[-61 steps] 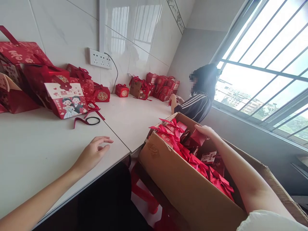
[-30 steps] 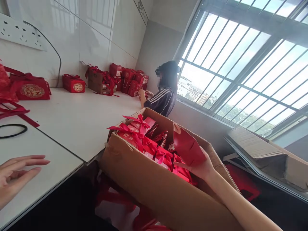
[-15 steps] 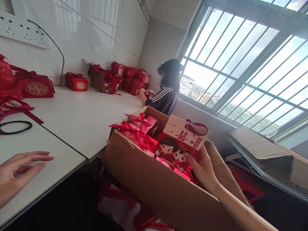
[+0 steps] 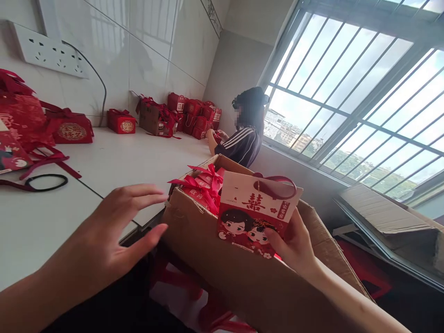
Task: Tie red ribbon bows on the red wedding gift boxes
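In my head view, my left hand (image 4: 111, 231), spread and bare, has just swung in at eight o'clock; my right hand (image 4: 298, 249), at four, pinches the gift box (image 4: 255, 215), at five, over the carton (image 4: 215, 263). The box now sits between both.

Gap between left hand (image 4: 113, 226), gift box (image 4: 248, 215); carton (image 4: 211, 252) beneath.

A gift box (image 4: 243, 210), raised by the right hand (image 4: 296, 245) from inside the carton (image 4: 211, 254), now turns its cartoon couple into view as the left hand (image 4: 113, 229) draws nearer.
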Demonstrator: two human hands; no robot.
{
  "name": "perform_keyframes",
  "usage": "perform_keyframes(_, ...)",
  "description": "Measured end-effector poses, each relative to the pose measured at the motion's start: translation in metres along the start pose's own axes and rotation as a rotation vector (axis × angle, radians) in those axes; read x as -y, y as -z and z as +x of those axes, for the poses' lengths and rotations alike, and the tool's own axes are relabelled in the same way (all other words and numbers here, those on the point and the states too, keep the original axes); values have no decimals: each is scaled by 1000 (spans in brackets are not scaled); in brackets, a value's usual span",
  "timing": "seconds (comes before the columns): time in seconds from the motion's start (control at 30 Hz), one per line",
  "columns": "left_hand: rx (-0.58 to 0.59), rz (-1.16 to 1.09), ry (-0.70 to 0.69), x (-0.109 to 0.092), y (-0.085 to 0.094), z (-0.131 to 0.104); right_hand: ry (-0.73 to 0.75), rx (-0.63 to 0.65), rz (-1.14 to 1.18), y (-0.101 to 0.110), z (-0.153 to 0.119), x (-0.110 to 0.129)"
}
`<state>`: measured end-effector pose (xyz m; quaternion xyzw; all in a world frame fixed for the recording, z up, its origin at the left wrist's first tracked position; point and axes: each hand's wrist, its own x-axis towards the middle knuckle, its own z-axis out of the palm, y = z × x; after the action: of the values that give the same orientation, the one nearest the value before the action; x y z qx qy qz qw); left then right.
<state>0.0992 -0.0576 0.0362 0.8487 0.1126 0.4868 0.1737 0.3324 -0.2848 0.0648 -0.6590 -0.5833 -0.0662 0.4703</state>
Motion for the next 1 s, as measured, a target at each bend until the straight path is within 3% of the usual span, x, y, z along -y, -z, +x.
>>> perform_keyframes(0.1,-44,38,-395,-59,-8,52,37,139,-69,-8,10,19)
perform_keyframes(0.2,18,-14,-379,-81,-10,80,31,240,-107,-13,17,36)
perform_keyframes(0.3,138,-190,-148,-81,-4,86,40,282,-89,-15,20,45)
perform_keyframes(0.4,126,-410,117,-75,0,84,25,278,-51,-17,20,46)
perform_keyframes(0.5,115,-564,240,-70,0,84,-16,300,18,-21,19,44)
perform_keyframes(0.67,78,-607,295,-68,-5,81,-48,349,120,-30,16,40)
perform_keyframes(0.83,87,-558,219,-67,-6,76,-82,376,211,-32,15,42)
perform_keyframes(1.0,57,-550,234,-65,-6,75,-141,410,339,-30,14,48)
